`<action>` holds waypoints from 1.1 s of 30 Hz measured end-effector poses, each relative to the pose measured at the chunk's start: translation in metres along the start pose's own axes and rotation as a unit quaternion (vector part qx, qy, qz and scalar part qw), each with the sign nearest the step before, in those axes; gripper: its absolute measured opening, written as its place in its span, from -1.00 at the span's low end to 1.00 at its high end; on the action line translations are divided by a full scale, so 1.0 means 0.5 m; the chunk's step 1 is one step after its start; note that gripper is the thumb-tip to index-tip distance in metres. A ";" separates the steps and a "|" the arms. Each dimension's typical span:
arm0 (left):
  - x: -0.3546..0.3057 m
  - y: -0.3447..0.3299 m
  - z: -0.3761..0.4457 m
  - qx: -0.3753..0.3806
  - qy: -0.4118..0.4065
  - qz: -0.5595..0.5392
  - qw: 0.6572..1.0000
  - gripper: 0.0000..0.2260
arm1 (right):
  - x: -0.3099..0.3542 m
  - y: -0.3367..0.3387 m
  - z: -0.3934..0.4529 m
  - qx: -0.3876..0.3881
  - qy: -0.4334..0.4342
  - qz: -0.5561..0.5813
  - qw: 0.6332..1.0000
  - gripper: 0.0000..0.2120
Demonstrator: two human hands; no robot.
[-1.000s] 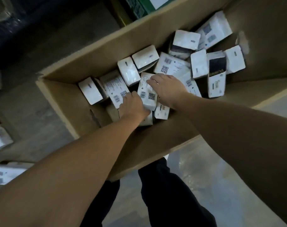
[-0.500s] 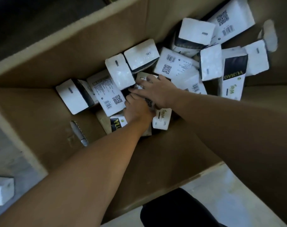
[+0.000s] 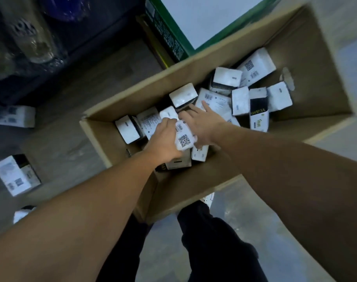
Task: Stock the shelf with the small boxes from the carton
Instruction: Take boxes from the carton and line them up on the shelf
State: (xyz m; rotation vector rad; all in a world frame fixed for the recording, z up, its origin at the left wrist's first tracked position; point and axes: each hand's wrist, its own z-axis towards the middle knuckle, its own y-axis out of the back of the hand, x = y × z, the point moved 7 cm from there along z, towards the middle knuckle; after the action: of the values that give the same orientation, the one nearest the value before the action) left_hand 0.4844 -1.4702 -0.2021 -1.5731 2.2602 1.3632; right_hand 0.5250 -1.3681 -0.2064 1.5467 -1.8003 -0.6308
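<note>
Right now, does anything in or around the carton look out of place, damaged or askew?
Yes. The small boxes lie jumbled at all angles inside the carton, not packed in rows. A pale scuff or torn patch marks its inner right wall. Nothing looks crushed, though blur hides detail.

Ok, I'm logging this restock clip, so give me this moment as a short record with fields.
setting: open cardboard carton on the floor, seen from above
contents: many small white boxes lying loose in a jumble
left hand: grips a small box with a QR code
right hand: fingers spread, reaching over the boxes, holding nothing
outside carton: small boxes on shelf at the left
blur: some motion blur
</note>
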 end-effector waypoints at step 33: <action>-0.436 1.176 -0.796 -0.406 -0.041 0.252 0.877 -0.34 | 0.424 1.303 -0.653 -0.391 0.058 -0.183 0.900 -0.28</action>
State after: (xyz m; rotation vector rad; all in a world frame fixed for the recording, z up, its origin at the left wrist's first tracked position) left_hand 0.2879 -1.5375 0.5109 -0.9854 2.2488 2.7233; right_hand 0.3278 -1.4380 0.5229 1.2967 -0.9509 -1.2282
